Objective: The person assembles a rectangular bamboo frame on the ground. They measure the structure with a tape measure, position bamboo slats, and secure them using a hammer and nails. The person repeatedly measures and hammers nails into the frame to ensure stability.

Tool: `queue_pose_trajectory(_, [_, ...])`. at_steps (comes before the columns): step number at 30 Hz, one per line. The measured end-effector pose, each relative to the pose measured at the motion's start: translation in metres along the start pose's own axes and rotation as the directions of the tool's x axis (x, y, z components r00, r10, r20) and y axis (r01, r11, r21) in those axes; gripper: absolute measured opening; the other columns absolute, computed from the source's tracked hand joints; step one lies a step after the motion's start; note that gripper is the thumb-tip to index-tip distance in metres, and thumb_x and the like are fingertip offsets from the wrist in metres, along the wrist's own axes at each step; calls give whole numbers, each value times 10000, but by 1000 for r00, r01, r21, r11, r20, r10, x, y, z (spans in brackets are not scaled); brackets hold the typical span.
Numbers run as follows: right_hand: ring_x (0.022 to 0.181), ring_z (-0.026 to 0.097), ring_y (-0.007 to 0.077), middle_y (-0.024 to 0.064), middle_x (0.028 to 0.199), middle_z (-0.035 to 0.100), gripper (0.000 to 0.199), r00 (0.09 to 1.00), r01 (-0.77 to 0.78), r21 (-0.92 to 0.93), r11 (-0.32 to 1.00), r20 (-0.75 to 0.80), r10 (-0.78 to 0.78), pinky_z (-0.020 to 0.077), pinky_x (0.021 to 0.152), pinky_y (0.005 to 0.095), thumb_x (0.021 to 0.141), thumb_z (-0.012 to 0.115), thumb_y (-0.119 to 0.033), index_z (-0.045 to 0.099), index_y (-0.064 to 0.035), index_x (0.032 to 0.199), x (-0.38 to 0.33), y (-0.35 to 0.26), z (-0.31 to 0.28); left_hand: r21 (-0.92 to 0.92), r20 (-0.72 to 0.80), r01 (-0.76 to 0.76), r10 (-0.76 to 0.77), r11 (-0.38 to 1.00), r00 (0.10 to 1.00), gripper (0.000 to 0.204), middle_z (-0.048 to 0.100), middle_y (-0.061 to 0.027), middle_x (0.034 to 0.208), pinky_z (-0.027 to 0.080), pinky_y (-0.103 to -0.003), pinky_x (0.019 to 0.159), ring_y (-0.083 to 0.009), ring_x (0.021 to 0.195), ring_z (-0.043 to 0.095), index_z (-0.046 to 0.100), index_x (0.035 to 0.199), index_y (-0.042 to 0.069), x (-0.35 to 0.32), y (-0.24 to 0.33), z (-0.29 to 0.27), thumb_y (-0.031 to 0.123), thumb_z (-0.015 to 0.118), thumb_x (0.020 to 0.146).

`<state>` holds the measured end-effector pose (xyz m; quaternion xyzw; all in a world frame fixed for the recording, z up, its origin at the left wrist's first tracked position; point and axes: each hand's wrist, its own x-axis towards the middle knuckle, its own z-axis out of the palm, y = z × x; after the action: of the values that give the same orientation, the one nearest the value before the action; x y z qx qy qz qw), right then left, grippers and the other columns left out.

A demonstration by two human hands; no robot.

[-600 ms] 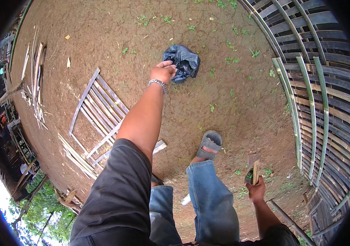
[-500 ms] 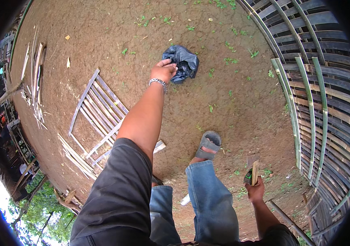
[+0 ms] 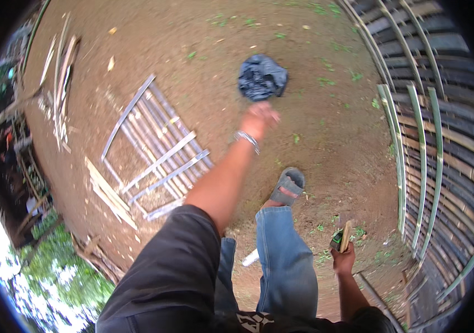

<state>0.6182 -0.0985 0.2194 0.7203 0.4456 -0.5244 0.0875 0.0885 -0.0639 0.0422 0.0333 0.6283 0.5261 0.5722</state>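
Observation:
A crumpled black plastic bag [image 3: 263, 77] lies on the ground ahead of me. My left hand [image 3: 260, 119], with a chain bracelet at the wrist, is just on the near side of the bag. Motion smears its fingers, so I cannot tell whether they hold anything. Low on the right, my right hand [image 3: 343, 260] is closed around a short light wooden piece [image 3: 347, 235], which may be a tool's handle. A black-and-green object [image 3: 336, 240], which looks like a tape measure, is held against it in the same hand.
Left of my arm lies a slatted bamboo frame [image 3: 156, 147], with loose split strips [image 3: 109, 191] beside it. More strips [image 3: 62, 83] lie farther left. A bamboo slat fence [image 3: 442, 166] curves along the right. My sandalled foot [image 3: 288, 187] is on the dirt.
My left hand has come away from the inside of the bag toward me and to the right. The bag looks more bunched up. My right hand keeps its grip, and the view has shifted slightly.

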Motion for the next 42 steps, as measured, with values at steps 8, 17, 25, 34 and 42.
queue_pose_trajectory(8, [793, 571, 179, 49, 886, 612, 401, 1000, 5, -379, 925, -12, -10, 491, 770, 336, 711, 817, -51, 567, -58, 1025, -78, -36, -18, -505, 489, 581, -343, 639, 802, 482, 653, -38, 1026, 507, -272, 762, -120, 916, 623, 581, 1277, 66, -309, -101, 86, -67, 647, 819])
queue_pose_trajectory(17, [770, 639, 269, 116, 877, 668, 461, 956, 162, -709, 686, -61, -288, 515, 747, 410, 635, 858, -77, 580, -45, 1003, -153, -59, 15, -232, 414, 175, -66, 957, 908, 255, 645, -15, 848, 482, -263, 704, -90, 756, 569, 727, 1032, 46, -441, -86, -16, 88, 515, 895])
queue_pose_trajectory(25, [824, 674, 384, 190, 875, 674, 475, 803, 465, -831, 305, 251, -541, 520, 773, 467, 671, 860, -131, 572, -41, 1039, -297, -124, 182, -159, 52, -132, 142, 978, 988, 230, 716, -69, 910, 523, -297, 735, -118, 803, 642, 714, 1082, 43, -648, -121, -174, 164, 572, 949])
queue_pose_trajectory(34, [857, 690, 329, 172, 914, 698, 541, 561, 801, -596, 48, 721, -406, 530, 824, 432, 679, 902, -258, 633, -43, 1096, -537, -124, 435, -618, -59, -40, 4, 785, 998, 323, 677, -54, 1019, 535, -308, 794, -142, 853, 642, 605, 1292, 24, -853, -169, -307, 59, 535, 978])
queue_pose_trajectory(42, [898, 690, 352, 200, 941, 699, 620, 378, 924, -368, 103, 920, -104, 526, 815, 450, 679, 883, -364, 632, -42, 1145, -675, -99, 488, -874, -285, -223, -85, 432, 955, 266, 568, 2, 854, 405, -272, 671, -118, 721, 491, 633, 1197, 32, -947, -167, -293, 201, 564, 1003])
